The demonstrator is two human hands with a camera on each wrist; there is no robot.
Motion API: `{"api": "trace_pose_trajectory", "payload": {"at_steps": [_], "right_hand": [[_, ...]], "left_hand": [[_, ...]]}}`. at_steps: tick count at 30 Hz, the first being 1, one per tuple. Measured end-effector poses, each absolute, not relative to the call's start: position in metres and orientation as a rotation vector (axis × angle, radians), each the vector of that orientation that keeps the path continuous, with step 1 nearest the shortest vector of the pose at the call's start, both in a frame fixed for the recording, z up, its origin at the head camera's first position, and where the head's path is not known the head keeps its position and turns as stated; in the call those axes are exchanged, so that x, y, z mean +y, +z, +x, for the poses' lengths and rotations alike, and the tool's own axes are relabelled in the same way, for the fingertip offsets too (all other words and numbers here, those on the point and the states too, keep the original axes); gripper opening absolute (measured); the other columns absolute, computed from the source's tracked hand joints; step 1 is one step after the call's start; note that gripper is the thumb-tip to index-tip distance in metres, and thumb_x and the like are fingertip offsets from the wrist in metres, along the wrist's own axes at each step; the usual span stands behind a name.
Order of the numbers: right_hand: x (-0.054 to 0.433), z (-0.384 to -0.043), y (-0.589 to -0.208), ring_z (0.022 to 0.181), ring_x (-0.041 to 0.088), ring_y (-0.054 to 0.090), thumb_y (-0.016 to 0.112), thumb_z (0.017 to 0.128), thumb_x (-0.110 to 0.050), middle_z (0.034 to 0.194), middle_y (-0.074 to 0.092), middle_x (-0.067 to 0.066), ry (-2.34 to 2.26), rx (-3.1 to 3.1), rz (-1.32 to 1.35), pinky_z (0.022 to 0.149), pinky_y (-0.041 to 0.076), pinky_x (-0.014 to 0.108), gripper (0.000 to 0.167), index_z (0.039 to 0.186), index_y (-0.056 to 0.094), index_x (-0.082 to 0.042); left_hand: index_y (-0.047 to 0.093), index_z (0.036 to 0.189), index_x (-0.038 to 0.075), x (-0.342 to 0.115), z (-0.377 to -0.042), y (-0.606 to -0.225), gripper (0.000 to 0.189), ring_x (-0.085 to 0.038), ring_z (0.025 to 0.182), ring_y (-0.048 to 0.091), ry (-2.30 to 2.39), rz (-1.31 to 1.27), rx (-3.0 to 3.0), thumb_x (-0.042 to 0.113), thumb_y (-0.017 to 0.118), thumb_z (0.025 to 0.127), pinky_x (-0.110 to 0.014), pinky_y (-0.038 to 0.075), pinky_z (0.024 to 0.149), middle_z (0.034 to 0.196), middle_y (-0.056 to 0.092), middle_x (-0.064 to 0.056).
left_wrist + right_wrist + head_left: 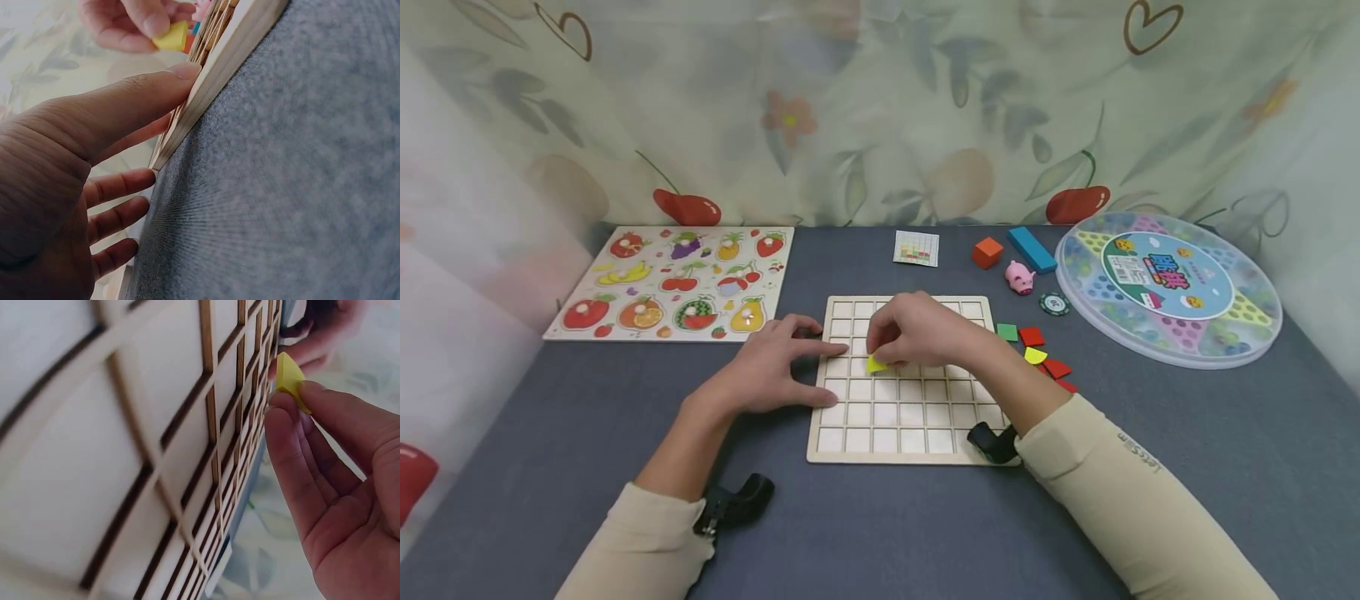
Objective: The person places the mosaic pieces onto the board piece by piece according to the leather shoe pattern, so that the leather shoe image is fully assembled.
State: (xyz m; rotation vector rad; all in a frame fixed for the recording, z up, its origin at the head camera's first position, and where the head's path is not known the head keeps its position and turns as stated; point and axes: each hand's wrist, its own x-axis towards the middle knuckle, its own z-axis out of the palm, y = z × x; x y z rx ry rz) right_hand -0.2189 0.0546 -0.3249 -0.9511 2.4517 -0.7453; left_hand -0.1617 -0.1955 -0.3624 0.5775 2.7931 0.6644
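Note:
A wooden grid board with white square cells lies on the dark cloth. Over its upper-middle cells, my right hand pinches a small yellow quarter-circle tile between thumb and fingertips. In the right wrist view that yellow tile is held close over the grid. My left hand rests at the board's left edge, thumb and index finger extended onto it; the left wrist view shows the thumb against the wooden rim. Right of the board lie a green square tile, a yellow tile and several red tiles.
A fruit puzzle board lies at the back left. Behind the grid are a small patterned card, an orange cube, a blue block, a pink pig and a chip. A round clear case occupies the right.

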Motion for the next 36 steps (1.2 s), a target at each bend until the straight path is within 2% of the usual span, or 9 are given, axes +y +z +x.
{"api": "trace_pose_trajectory", "payload": {"at_steps": [13,23,27,32,36], "right_hand": [[0.034,-0.226,-0.332,0.082,0.012,0.063,0.079,0.089,-0.009,0.083,0.075,-0.005,-0.727,2.406,-0.92,0.083,0.049,0.031,0.008,0.084,0.08,-0.016],[0.035,-0.227,-0.337,0.085,0.013,0.061,0.078,0.09,-0.011,0.088,0.074,-0.003,-0.672,2.402,-0.862,0.081,0.048,0.03,0.008,0.091,0.083,-0.017],[0.04,-0.226,-0.337,0.089,0.015,0.061,0.078,0.09,-0.011,0.093,0.072,-0.001,-0.675,2.402,-0.886,0.08,0.049,0.03,0.013,0.099,0.083,-0.02],[0.059,-0.223,-0.33,0.097,0.018,0.067,0.076,0.09,-0.013,0.101,0.072,0.0,-0.755,2.392,-0.908,0.086,0.053,0.034,0.022,0.111,0.08,-0.019],[0.083,-0.219,-0.322,0.099,0.018,0.067,0.076,0.093,-0.016,0.101,0.073,-0.002,-0.792,2.428,-0.889,0.085,0.054,0.036,0.02,0.112,0.08,-0.019]], "left_hand": [[0.065,0.142,0.029,-0.195,-0.161,-0.362,0.066,-0.036,0.131,0.042,0.669,0.577,2.793,0.047,0.085,0.082,-0.059,0.037,0.107,0.149,0.046,-0.012],[0.065,0.142,0.03,-0.195,-0.162,-0.363,0.066,-0.035,0.131,0.042,0.667,0.579,2.794,0.049,0.085,0.082,-0.06,0.038,0.106,0.149,0.046,-0.012],[0.065,0.142,0.03,-0.195,-0.162,-0.363,0.066,-0.036,0.13,0.042,0.662,0.581,2.796,0.049,0.084,0.082,-0.06,0.037,0.105,0.148,0.046,-0.012],[0.064,0.143,0.032,-0.195,-0.162,-0.363,0.066,-0.036,0.131,0.042,0.652,0.575,2.79,0.05,0.084,0.082,-0.061,0.037,0.106,0.149,0.046,-0.012],[0.064,0.143,0.033,-0.195,-0.162,-0.364,0.067,-0.035,0.13,0.042,0.64,0.563,2.792,0.052,0.084,0.082,-0.06,0.038,0.104,0.149,0.046,-0.012]]}}
